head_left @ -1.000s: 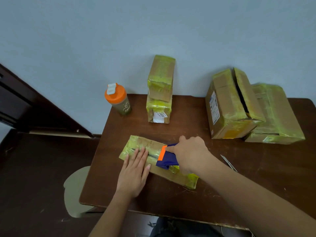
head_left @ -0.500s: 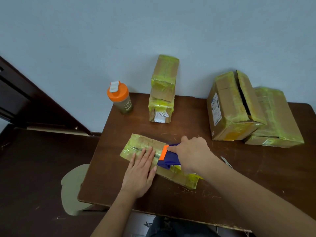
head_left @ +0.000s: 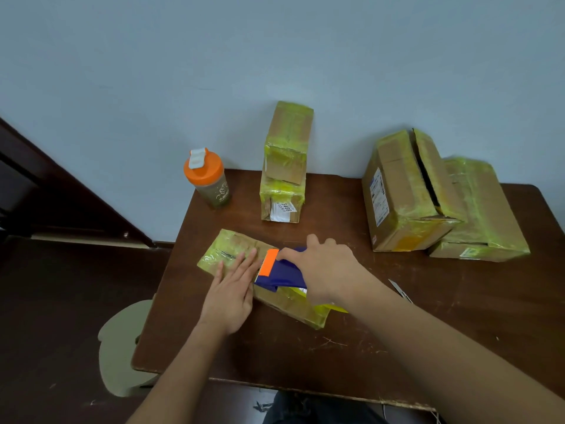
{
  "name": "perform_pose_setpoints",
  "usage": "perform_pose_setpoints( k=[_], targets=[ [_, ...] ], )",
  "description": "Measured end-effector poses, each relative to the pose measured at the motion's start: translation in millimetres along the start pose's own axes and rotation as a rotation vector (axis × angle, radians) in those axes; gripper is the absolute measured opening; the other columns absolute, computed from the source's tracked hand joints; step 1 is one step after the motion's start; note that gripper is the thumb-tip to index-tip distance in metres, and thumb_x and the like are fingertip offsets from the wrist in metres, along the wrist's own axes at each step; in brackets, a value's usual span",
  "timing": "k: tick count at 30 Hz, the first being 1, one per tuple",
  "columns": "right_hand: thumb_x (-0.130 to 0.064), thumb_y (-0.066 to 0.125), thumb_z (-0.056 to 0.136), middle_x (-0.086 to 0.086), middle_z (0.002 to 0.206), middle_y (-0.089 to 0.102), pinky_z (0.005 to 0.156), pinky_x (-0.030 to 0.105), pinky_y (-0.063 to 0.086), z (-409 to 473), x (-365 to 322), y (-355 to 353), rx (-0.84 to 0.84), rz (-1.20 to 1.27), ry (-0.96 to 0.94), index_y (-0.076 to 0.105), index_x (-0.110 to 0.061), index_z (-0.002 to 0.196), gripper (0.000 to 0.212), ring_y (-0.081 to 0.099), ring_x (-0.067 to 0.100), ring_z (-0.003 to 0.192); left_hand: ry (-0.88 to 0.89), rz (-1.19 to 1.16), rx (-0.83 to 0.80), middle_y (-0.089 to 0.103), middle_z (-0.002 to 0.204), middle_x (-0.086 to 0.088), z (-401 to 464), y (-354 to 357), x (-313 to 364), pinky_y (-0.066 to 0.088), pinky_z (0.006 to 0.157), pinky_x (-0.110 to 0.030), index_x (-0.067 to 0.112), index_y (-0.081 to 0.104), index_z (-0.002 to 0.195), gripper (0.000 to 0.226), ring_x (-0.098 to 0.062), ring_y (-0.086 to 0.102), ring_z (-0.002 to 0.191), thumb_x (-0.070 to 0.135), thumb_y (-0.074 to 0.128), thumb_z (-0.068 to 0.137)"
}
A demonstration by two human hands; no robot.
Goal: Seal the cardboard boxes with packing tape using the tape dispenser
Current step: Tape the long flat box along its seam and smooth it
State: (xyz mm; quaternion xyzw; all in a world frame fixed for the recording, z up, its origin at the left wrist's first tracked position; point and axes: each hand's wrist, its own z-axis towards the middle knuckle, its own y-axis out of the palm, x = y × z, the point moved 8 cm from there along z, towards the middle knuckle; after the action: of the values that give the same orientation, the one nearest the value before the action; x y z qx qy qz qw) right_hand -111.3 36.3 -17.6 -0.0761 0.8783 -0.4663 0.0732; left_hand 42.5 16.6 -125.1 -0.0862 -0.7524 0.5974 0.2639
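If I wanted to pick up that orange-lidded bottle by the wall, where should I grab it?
Probably round the body of the orange-lidded bottle, just under the wide lid, coming from the front. It stands upright at the table's back corner by the wall, and its round sides are free.

Even, soft indoor light; faint shadows on the tabletop (head_left: 397, 332); mild glare on taped boxes (head_left: 489, 209); wide-angle edge distortion
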Motion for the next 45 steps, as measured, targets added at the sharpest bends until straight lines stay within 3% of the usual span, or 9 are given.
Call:
perform_pose_setpoints(
  k=[2,6,12,27,31,34,37,41,45],
  targets=[
    [-0.028,0.071,0.083,0.01,0.129,0.037,0.085,0.044,0.048,0,3,1,0.007,0.067,-0.015,0.023,-0.043,0.145,0.079,0.047,0.035,0.111,-0.029,-0.087,0.013,0.001,0.158,0.018,1,2,10,-0.01,0.12,-0.041,0.034,0.012,0.152,0.06,-0.006,-0.009,0.147,0.024,0.022,0.094],
    [-0.034,0.063,0.089,0.01,0.126,0.04,0.074,0.035,0.04,-3,5,-2,0.044,0.031,-0.039,0.02,-0.043,0.15,0.075,0.051,0.031,0.103,-0.059,-0.148,0.023,0.007,0.156,0.022,-2,3,8,-0.015,0.117,-0.03,0.04,0.011,0.148,0.058,-0.002,-0.006,0.146,0.035,0.008,0.09],
    [-0.035,0.061,0.091,0.008,0.125,0.04,0.071,0.034,0.037,-18,18,-3,0.036,0.013,-0.039,0.015,-0.047,0.151,0.076,0.045,0.025,0.092,-0.082,-0.174,0.025,0.006,0.156,0.026,-4,-1,3,-0.015,0.117,-0.029,0.041,0.012,0.151,0.061,0.002,-0.005,0.145,0.012,0.033,0.101],
    [-0.036,0.068,0.087,0.01,0.135,0.038,0.076,0.033,0.042,-40,29,19,0.02,-0.045,-0.045,0.016,-0.04,0.152,0.083,0.052,0.029,0.112,-0.063,-0.148,-0.014,-0.004,0.156,0.025,-3,2,3,-0.016,0.117,-0.032,0.043,0.006,0.151,0.062,-0.001,-0.011,0.145,0.012,0.03,0.102],
    [-0.037,0.066,0.087,0.008,0.132,0.041,0.073,0.032,0.04,-40,34,20,0.068,-0.035,-0.033,0.018,-0.042,0.151,0.08,0.053,0.028,0.108,-0.086,-0.164,0.083,-0.003,0.159,0.017,-6,-3,12,-0.01,0.12,-0.036,0.033,0.009,0.153,0.067,-0.003,-0.009,0.146,0.006,0.035,0.098],
    [-0.035,0.066,0.087,0.008,0.128,0.043,0.075,0.034,0.043,-41,36,21,0.07,-0.044,-0.029,0.023,-0.04,0.149,0.076,0.054,0.028,0.106,-0.055,-0.187,0.162,0.007,0.158,0.017,-10,-4,32,-0.006,0.121,-0.04,0.029,0.019,0.152,0.055,-0.003,-0.001,0.147,0.02,0.026,0.099],
    [-0.035,0.066,0.087,0.009,0.128,0.043,0.076,0.035,0.044,-40,35,21,0.067,-0.046,-0.017,0.023,-0.04,0.149,0.075,0.054,0.029,0.106,-0.07,-0.076,0.132,0.003,0.158,0.017,-9,3,34,-0.011,0.119,-0.038,0.032,0.009,0.151,0.053,-0.005,-0.004,0.148,0.032,0.013,0.098],
    [-0.035,0.068,0.086,0.01,0.131,0.042,0.078,0.037,0.043,-35,26,18,0.073,-0.086,-0.014,0.024,-0.039,0.149,0.077,0.053,0.031,0.108,-0.051,-0.113,0.121,0.0,0.158,0.017,-9,6,29,-0.011,0.118,-0.032,0.032,0.006,0.151,0.056,-0.003,-0.003,0.147,0.018,0.032,0.102],
    [-0.036,0.068,0.086,0.011,0.129,0.042,0.079,0.038,0.045,-31,22,19,0.062,-0.109,-0.014,0.026,-0.038,0.148,0.075,0.053,0.031,0.108,0.057,-0.143,0.079,0.007,0.157,0.016,-19,14,44,-0.002,0.121,-0.037,0.03,0.014,0.151,0.067,0.001,-0.002,0.146,0.003,0.039,0.095]
  ],
)
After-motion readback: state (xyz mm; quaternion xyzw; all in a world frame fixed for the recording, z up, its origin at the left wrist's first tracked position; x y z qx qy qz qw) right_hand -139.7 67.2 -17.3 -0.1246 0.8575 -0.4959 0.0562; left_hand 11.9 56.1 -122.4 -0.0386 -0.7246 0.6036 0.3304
